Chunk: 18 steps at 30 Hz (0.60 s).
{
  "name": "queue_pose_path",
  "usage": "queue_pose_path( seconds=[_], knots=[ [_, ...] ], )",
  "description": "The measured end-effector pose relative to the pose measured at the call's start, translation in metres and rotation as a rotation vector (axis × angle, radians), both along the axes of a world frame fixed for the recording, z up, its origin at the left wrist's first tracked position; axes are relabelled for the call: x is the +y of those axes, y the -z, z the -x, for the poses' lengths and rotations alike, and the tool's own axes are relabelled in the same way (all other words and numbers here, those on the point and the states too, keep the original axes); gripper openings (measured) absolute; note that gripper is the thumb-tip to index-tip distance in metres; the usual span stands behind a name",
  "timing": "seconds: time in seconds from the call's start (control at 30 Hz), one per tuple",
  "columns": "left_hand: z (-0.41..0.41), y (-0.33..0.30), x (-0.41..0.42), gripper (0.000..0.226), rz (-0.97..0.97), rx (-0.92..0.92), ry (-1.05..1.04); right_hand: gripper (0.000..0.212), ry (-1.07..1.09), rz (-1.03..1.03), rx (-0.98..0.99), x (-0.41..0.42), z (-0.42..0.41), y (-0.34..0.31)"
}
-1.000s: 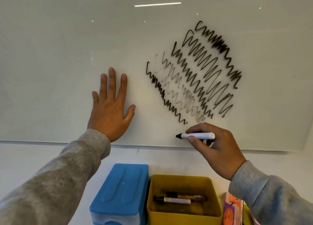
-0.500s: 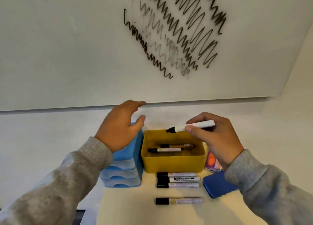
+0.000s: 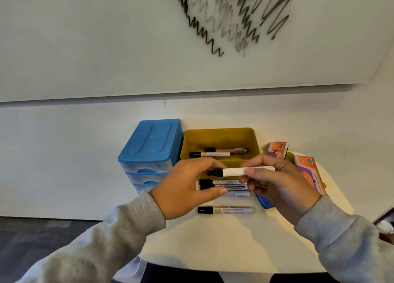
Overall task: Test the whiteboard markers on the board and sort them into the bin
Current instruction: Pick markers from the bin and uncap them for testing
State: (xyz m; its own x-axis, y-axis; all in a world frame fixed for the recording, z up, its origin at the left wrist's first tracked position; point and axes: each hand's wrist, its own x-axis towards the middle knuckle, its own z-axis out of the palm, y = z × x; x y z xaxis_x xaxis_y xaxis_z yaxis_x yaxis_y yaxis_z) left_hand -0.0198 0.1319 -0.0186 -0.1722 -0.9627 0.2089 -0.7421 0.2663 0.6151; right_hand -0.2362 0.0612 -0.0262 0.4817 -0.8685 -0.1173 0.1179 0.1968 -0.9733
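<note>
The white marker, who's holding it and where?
The right hand grips the white marker around its barrel's back half. The left hand fingertips touch its black tip end.

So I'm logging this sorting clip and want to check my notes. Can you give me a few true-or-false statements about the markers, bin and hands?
1. The yellow bin holds two markers. True.
2. The right hand holds a white marker level above the table. True.
3. The blue drawer unit stands right of the bin. False: it stands left of it.
4. The left hand presses flat on the whiteboard. False: it is at the marker's dark end.
5. No markers lie on the table. False: several do.
</note>
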Motion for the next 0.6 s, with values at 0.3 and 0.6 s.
queue_pose_path(
  seconds=[0.3, 0.6],
  knots=[
    [0.012, -0.01, 0.005, 0.024, -0.02, 0.676, -0.16, 0.007, -0.151, 0.078, -0.041, 0.01, -0.013, 0.006],
    [-0.016, -0.005, 0.024, 0.027, 0.008, 0.756, -0.253, 0.019, -0.163, 0.275, 0.063, 0.013, -0.056, 0.004]
  ],
)
